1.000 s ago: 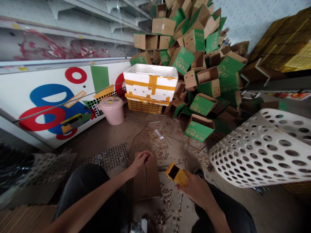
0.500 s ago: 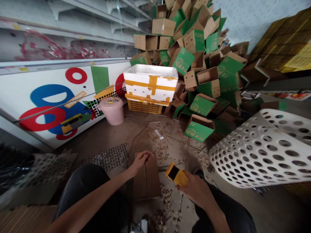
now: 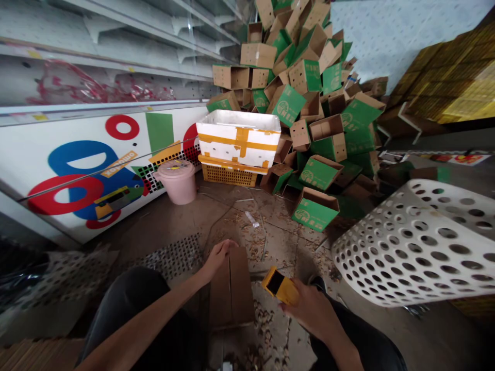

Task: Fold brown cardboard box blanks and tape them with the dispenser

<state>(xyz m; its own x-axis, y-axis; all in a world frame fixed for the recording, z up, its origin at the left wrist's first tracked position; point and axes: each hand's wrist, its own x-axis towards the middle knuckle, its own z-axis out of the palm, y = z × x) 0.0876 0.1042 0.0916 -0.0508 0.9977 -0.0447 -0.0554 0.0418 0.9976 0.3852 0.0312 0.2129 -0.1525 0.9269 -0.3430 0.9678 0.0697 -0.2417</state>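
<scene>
Here, tape dispenser (image 3: pixel 285 291), gripped by right fingers (image 3: pixel 295 303)

From my remote view I see white metal shelving (image 3: pixel 116 36) at upper left, a colourfully printed counter front (image 3: pixel 162 129) below it, a speckled pale wall (image 3: pixel 390 41) at upper right, and a littered concrete floor (image 3: pixel 162 221) at lower centre.
</scene>
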